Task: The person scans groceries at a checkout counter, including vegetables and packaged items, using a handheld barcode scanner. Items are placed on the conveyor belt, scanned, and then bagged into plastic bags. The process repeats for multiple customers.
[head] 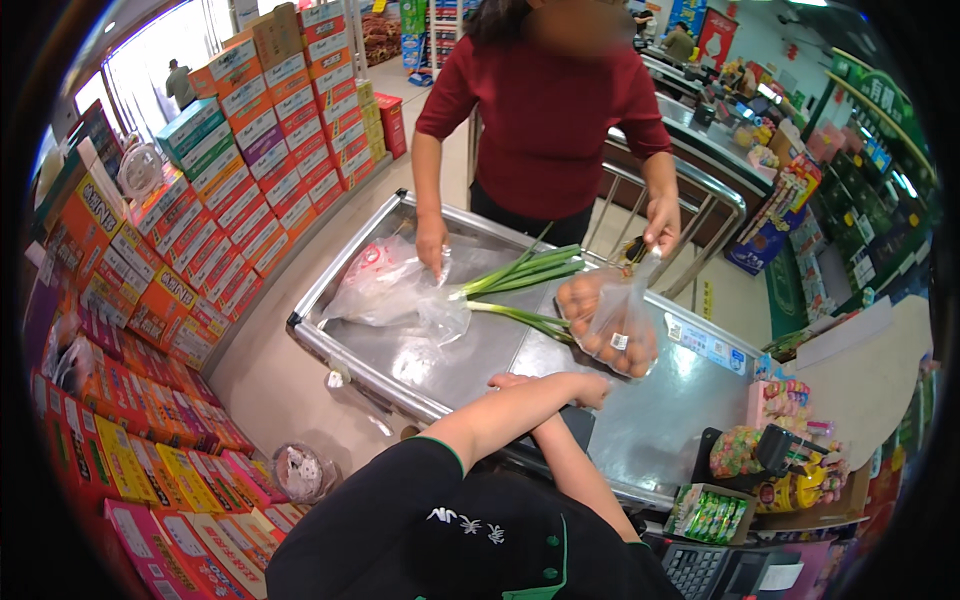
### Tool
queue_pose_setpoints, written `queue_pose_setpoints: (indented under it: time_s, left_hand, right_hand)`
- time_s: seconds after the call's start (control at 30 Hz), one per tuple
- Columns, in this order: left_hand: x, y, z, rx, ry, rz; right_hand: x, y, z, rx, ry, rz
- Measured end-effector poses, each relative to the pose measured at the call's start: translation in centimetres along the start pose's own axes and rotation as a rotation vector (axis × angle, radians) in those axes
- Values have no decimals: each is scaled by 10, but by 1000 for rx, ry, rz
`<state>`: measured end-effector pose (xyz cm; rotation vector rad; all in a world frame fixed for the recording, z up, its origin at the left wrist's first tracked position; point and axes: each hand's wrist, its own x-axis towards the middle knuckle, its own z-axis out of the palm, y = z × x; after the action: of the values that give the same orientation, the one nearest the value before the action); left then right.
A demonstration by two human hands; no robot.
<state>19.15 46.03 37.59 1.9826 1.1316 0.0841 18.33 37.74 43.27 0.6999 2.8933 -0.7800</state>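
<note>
My forearms cross over the near side of a metal-topped counter (420, 373). My left hand (592, 391) lies to the right, fingers curled, above a dark flat object (579, 426). My right hand (513, 381) lies to the left, partly hidden behind my left forearm. Whether either hand holds anything cannot be told. Beyond them are green onions (525, 274) sticking out of a clear plastic bag (442, 311); a person opposite touches this bag. That person's other hand grips the top of a clear bag of brown eggs (611, 334).
Stacked cartons (247, 142) line the left side. Candy displays (735, 450), a box of green packets (709, 514) and a keyboard (694, 570) are at the lower right. A metal railing (705, 225) stands beyond the counter. A plastic-lined bin (300, 471) sits at the lower left.
</note>
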Motion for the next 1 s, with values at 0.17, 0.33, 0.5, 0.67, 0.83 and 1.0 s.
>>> queue_pose_setpoints:
  time_s: [0.17,0.33,0.5,0.67,0.83,1.0]
  left_hand:
    - [-2,0,-1,-12,-8,9]
    - [-5,1,-4,-34,24,37]
    - [-6,3,-6,-50,-35,-14]
    - [-3,0,-3,-28,-41,-10]
    - [-5,1,-5,-34,-47,-17]
    - [-8,4,-8,-7,-40,17]
  right_hand:
    - [1,3,2,-23,-33,-18]
    - [2,-2,-6,-4,-118,10]
    - [-2,-7,-12,-5,-104,-8]
    - [-1,-4,-8,3,-81,-35]
    - [1,0,-1,7,-69,-43]
    - [1,1,0,32,-41,-65]
